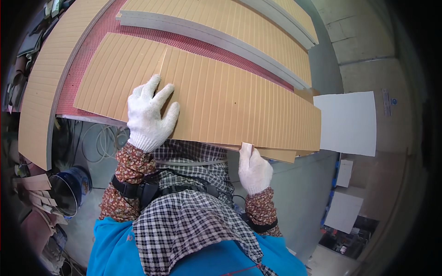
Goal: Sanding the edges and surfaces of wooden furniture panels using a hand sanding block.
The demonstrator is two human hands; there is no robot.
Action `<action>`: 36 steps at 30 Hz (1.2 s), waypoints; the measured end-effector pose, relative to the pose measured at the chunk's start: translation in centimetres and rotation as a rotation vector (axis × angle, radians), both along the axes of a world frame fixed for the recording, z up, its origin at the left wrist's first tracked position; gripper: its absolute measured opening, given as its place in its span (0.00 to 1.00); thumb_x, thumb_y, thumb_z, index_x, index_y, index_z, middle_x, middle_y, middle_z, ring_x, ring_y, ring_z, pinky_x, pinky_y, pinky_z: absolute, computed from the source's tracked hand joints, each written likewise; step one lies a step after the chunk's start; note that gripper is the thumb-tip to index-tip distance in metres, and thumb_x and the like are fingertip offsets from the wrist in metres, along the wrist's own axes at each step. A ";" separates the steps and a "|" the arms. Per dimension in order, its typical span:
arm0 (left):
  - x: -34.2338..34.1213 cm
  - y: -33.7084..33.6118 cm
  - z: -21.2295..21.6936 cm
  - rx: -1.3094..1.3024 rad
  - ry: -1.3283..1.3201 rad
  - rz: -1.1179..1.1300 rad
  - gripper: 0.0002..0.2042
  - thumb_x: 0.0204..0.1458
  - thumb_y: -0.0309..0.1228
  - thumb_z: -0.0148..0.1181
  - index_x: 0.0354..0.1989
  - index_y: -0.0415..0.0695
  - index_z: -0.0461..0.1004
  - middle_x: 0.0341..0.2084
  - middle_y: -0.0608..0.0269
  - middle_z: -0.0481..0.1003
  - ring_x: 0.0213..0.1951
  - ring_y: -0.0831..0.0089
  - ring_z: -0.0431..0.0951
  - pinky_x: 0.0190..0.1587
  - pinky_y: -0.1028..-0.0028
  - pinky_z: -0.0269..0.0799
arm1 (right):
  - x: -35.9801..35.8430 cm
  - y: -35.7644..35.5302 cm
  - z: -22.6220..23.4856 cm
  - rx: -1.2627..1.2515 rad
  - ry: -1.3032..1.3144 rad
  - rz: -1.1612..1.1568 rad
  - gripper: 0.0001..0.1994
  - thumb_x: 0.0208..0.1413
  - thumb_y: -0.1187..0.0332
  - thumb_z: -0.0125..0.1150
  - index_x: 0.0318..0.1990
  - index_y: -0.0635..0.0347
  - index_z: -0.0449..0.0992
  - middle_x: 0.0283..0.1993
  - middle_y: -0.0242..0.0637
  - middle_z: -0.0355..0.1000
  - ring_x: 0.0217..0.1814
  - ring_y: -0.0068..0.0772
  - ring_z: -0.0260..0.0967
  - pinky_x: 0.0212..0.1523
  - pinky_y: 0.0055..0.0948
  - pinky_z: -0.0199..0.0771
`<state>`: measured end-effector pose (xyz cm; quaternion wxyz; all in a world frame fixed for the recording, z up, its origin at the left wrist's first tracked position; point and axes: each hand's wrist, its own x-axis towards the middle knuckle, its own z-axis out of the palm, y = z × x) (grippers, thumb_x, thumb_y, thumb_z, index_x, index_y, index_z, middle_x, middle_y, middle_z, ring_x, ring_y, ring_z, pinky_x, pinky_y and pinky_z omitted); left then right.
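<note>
A long tan panel with evenly spaced crosswise grooves lies in front of me. My left hand, in a white knit glove, rests on its left part with fingers spread, the fingertips near a pale line across the panel. At the near edge, right of the middle, my right hand, also gloved, is closed on a small flat tan piece. That piece touches or nearly touches the panel's edge; its underside is hidden by my fingers. A small dark spot shows on the panel's face.
Red mesh matting covers the table. Stacked grooved panels lie at the back, another panel at the left. A white sheet adjoins the right end. A blue bucket and coiled hose are on the floor.
</note>
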<state>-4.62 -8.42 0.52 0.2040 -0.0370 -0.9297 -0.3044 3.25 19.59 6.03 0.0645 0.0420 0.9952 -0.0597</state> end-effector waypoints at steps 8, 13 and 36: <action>0.0 0.2 0.4 0.011 -0.015 -0.009 0.20 0.52 0.32 0.68 0.54 0.40 0.82 0.62 0.41 0.73 0.60 0.47 0.73 0.65 0.53 0.68 | 0.6 0.2 -0.3 0.049 -0.015 -0.027 0.16 0.73 0.56 0.49 0.46 0.59 0.77 0.24 0.49 0.77 0.27 0.56 0.79 0.28 0.53 0.78; 0.1 0.1 0.1 0.004 0.002 -0.003 0.21 0.49 0.32 0.70 0.53 0.41 0.82 0.61 0.41 0.73 0.59 0.45 0.73 0.64 0.52 0.67 | -3.2 0.6 0.0 0.044 -0.027 0.105 0.14 0.73 0.59 0.48 0.50 0.57 0.76 0.29 0.49 0.77 0.29 0.56 0.79 0.27 0.54 0.78; 0.1 0.3 0.7 0.052 -0.004 -0.011 0.19 0.51 0.30 0.69 0.52 0.39 0.82 0.61 0.41 0.73 0.59 0.46 0.73 0.64 0.53 0.68 | -17.0 0.0 -0.2 0.025 -0.075 0.022 0.31 0.74 0.50 0.30 0.43 0.66 0.80 0.47 0.64 0.79 0.49 0.67 0.79 0.54 0.59 0.78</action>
